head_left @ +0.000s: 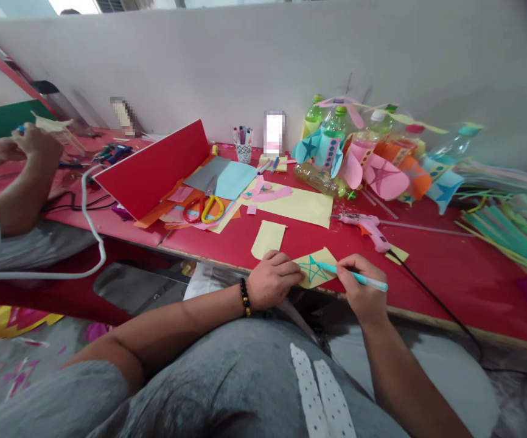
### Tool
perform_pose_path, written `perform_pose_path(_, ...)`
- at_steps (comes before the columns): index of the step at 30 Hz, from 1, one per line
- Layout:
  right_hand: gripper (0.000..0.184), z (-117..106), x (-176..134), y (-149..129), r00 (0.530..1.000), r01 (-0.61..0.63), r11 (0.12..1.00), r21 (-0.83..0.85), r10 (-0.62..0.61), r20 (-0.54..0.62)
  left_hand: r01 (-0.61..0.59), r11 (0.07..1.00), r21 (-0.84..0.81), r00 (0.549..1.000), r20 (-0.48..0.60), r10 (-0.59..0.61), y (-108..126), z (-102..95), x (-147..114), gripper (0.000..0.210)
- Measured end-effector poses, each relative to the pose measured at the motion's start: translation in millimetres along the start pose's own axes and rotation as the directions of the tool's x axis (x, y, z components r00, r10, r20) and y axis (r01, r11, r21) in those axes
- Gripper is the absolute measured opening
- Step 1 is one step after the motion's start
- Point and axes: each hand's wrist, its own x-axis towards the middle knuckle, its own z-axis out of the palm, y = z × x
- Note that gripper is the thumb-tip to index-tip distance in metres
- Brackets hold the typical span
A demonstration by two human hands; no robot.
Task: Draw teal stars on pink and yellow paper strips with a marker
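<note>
My right hand is closed round a teal marker, its tip on a small pale yellow piece of paper. A teal outlined star is drawn on that paper. My left hand, with a dark bead bracelet at its wrist, has its fingers curled and pressed together at the paper's left edge by the table's front. Just beyond my left hand lies another yellow paper piece with a rounded end. Pink paper cut-outs with small teal stars lie on a larger yellow sheet.
A pink glue gun with a black cord lies right of the papers. Scissors rest on coloured sheets before a red board. Decorated plastic bottles and a pen cup stand behind. A co-worker's hands are at left.
</note>
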Motion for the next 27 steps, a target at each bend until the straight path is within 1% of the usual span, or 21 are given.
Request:
perform_pose_path(8, 0.011, -0.7, 0.1, 1.4, 1.0, 0.003, 1.0, 0.014, -0.003, -0.008, 0.007, 1.0, -0.012, 1.0, -0.006, -0.007, 0.2, 0.0, -0.3, 0.025)
perform_pose_path(15, 0.011, -5.6, 0.6, 2.7, 0.997, -0.006, 0.998, 0.061, 0.011, -0.078, 0.003, 1.0, -0.016, 1.0, 0.002, -0.003, -0.3, 0.7, -0.4, 0.024)
perform_pose_path(20, 0.013, -9.4, 1.1, 4.0, 0.998, 0.009, 0.998, 0.056, -0.005, -0.063, 0.003, 1.0, -0.01, 1.0, -0.006, -0.003, -0.1, 0.6, -0.3, 0.024)
perform_pose_path(27, 0.012, -6.4, 1.9, 3.8, 1.0, 0.01, 1.0, 0.03, -0.009, -0.014, 0.0, 1.0, 0.002, 1.0, -0.002, 0.0, 0.3, -0.4, 0.4, 0.025)
